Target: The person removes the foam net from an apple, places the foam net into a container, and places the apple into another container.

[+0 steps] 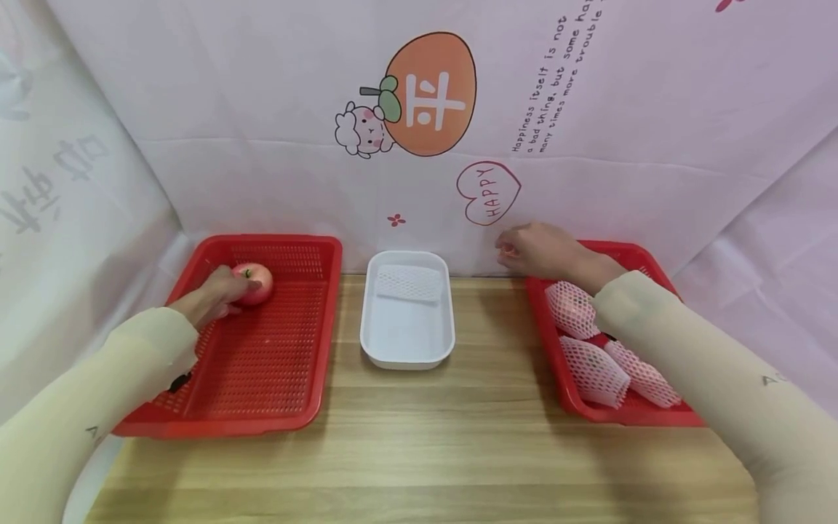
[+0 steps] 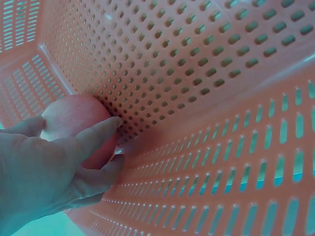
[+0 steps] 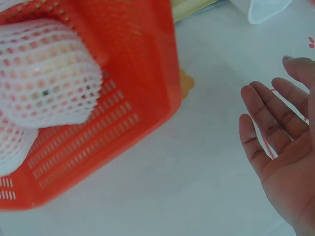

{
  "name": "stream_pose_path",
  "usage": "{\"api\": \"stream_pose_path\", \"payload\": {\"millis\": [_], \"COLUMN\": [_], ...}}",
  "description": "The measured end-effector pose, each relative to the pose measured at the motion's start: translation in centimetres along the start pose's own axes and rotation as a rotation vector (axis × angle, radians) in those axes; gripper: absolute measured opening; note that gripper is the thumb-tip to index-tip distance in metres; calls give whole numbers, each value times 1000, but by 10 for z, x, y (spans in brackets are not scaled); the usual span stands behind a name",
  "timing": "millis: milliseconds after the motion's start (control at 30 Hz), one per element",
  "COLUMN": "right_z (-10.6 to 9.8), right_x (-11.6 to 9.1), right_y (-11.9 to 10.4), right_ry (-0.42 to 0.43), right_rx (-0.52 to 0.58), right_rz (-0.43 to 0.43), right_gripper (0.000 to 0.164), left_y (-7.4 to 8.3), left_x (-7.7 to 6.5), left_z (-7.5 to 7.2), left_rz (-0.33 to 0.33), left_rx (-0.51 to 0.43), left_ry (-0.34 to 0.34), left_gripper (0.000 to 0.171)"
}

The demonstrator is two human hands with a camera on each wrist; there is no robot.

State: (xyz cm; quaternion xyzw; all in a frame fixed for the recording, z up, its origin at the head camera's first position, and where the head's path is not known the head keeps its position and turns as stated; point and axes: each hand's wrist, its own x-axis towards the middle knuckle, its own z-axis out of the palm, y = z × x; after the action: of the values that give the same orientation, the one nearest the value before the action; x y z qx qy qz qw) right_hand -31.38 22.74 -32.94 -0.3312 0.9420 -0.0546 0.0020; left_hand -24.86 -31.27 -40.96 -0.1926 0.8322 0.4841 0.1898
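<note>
The apple [image 1: 260, 292] sits at 12 o'clock in the left red basket [image 1: 262, 426], stem upward, its round body showing no clear long axis. The left hand [image 1: 219, 292] curls round it from 9 o'clock. At 3 o'clock lies a white tray [image 1: 406, 331]; at its 2 o'clock, the right hand [image 1: 538, 249] hangs, fingers loosely spread.

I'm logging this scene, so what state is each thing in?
Left hand: gripping the apple
Right hand: fingers relaxed, holding nothing
Apple: bare, in the left basket
Left basket: holding the apple
Tray: upright, holding a net
Net: flat, seemingly empty
Right basket: holding fruit
Fruit: sleeved in foam mesh
Cloth: hanging, creased
</note>
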Motion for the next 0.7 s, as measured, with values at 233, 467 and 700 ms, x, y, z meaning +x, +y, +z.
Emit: {"api": "stream_pose_path", "payload": {"millis": [233, 467, 700], "right_z": [-5, -8, -6], "right_x": [-23, -57, -85], "right_y": [8, 13, 18], "right_ry": [-3, -87, -136], "right_rx": [-26, -72, -70], "right_rz": [-53, 24, 57], "right_gripper": [34, 45, 58], "left_y": [1, 2, 5], "left_x": [-2, -10, -20], "left_z": [2, 5, 9], "left_rz": [5, 22, 77], "left_rx": [-19, 47, 153], "left_ry": [-14, 14, 130], "left_gripper": [80, 97, 96]}}
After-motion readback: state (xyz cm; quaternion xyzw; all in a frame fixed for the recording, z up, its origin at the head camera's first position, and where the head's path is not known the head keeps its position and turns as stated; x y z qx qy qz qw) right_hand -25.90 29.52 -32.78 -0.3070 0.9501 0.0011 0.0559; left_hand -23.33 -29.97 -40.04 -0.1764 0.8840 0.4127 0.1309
